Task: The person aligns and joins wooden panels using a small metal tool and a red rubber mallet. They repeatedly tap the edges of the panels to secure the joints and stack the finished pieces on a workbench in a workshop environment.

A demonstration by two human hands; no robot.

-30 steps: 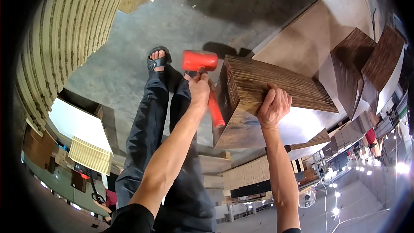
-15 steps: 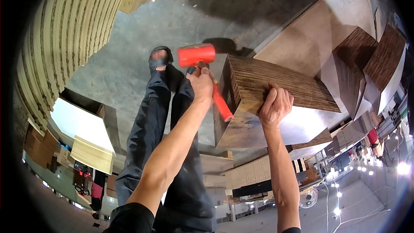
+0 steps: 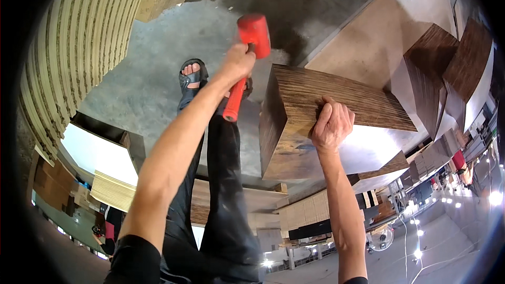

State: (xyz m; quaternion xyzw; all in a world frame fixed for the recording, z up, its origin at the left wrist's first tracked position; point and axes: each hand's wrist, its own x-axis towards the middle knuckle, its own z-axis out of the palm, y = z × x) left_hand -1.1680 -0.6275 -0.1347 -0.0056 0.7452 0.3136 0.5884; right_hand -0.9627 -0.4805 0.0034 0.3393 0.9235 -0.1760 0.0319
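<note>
In my left hand is a red mallet (image 3: 254,36). The fingers of that left hand (image 3: 239,63) are wrapped round its handle just below the head, and the red grip end points back toward my legs. The mallet is in the air, to the left of a dark wood-grain box (image 3: 336,87) and apart from it. My right hand (image 3: 333,125) is on the box's near upper edge, its fingers curled and closed there. The fingertips are partly hidden. The box's near side shines with reflected light.
A tall stack of pale ridged panels (image 3: 79,47) rises at the left. Behind the box lies a large flat board (image 3: 368,31). More dark wood-grain pieces (image 3: 434,55) stand at the right. My sandalled foot (image 3: 192,73) is on the concrete floor (image 3: 158,37).
My left hand has swung the mallet up and away from the box, and its handle has turned from slanting right to slanting left. My right hand stays on the box's edge.
</note>
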